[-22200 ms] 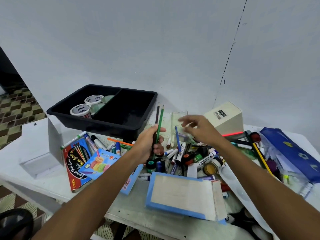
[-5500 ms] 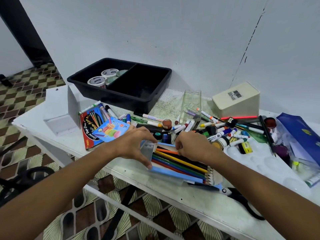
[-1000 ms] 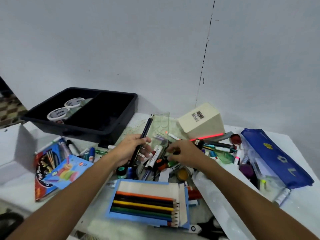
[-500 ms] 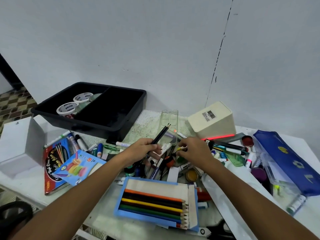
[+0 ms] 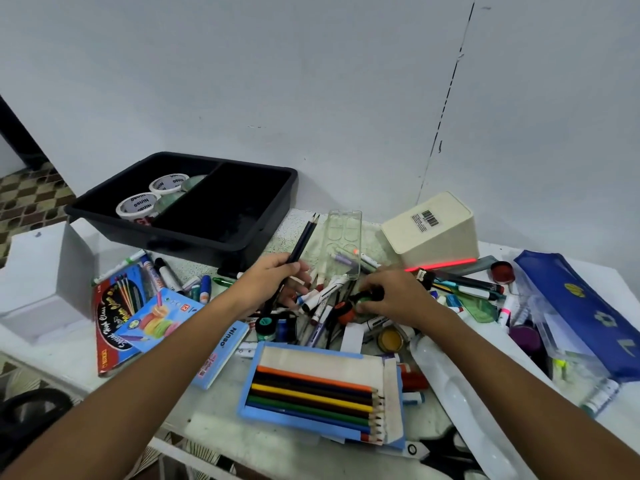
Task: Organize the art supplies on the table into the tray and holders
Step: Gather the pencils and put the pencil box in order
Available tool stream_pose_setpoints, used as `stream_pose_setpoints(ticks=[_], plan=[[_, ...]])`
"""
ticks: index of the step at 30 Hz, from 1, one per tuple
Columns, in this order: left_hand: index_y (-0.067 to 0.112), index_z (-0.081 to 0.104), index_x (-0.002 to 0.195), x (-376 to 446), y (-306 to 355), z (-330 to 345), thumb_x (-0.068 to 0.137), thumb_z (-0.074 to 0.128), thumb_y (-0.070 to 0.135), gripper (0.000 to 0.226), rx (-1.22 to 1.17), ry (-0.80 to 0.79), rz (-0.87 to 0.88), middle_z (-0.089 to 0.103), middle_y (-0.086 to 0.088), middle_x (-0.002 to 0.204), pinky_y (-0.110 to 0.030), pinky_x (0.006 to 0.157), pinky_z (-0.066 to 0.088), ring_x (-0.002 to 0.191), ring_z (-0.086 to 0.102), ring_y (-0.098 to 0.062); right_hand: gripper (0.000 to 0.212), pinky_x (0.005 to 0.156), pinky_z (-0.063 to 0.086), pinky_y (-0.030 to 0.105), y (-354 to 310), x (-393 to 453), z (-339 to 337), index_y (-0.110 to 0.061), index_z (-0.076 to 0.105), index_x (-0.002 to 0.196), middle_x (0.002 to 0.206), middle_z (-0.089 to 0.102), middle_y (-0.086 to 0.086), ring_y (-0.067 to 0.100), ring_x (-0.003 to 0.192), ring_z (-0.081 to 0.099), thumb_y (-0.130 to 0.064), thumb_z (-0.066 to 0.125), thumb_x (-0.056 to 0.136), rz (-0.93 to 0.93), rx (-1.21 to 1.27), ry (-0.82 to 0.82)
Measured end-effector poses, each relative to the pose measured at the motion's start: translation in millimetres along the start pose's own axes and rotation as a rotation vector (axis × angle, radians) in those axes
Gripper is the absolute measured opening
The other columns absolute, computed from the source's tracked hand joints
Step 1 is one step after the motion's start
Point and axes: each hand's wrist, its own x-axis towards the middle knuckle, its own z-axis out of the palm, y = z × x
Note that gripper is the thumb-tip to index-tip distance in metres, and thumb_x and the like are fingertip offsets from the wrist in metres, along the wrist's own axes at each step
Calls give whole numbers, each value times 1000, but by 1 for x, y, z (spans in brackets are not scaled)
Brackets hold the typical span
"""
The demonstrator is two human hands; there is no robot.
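— Setting first: we log a white counter [image 5: 294, 445] against a pale grey wall [image 5: 311, 81]. What stands at the back?

— One black tray [image 5: 277, 209] with two compartments; the left one holds two tape rolls [image 5: 152, 195], the right one looks bare. Just right of it, a cream box [image 5: 433, 230] lying tilted.

— And the hands?

— We note the left hand [image 5: 277, 285] over the heap, fingers [image 5: 298, 270] clamped on two dark pencils [image 5: 303, 239], points aimed up toward the tray. The right hand [image 5: 394, 299] rests on the pile of markers [image 5: 325, 299], fingers curled on a small dark item; we cannot tell what.

— Front row?

— One open blue case of coloured pencils [image 5: 311, 396], nearest us. Left of it, a red pencil box [image 5: 114, 306] with a blue crayon box [image 5: 156, 317] lying on it. Far right, a blue pouch [image 5: 581, 306].
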Motion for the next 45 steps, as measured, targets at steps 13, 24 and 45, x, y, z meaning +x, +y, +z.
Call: stream_pose_setpoints(ticks=[13,24,45], plan=[[1,60,106,-38,-6,-56,102,41,11,22,5,110,18,71,-12,88,-27,53,53,70,68,-20,17,87,39,36,-62,31,14,-22,73,102,108,59,5,24,108,45,-26,66,87,-219,33,59],[0,61,105,-53,-13,-90,102,42,12,23,-56,176,32,71,-13,87,-31,59,53,74,67,-24,16,83,33,38,-103,47,45,-25,76,96,110,49,5,29,107,40,-33,69,83,-393,-384,24],[-3,63,104,-71,18,-120,100,40,9,26,-143,150,124,70,-20,107,-45,95,49,103,65,-33,13,53,57,26,-178,81,-43,-4,63,80,67,68,7,17,55,61,1,59,90,-53,1242,184]])
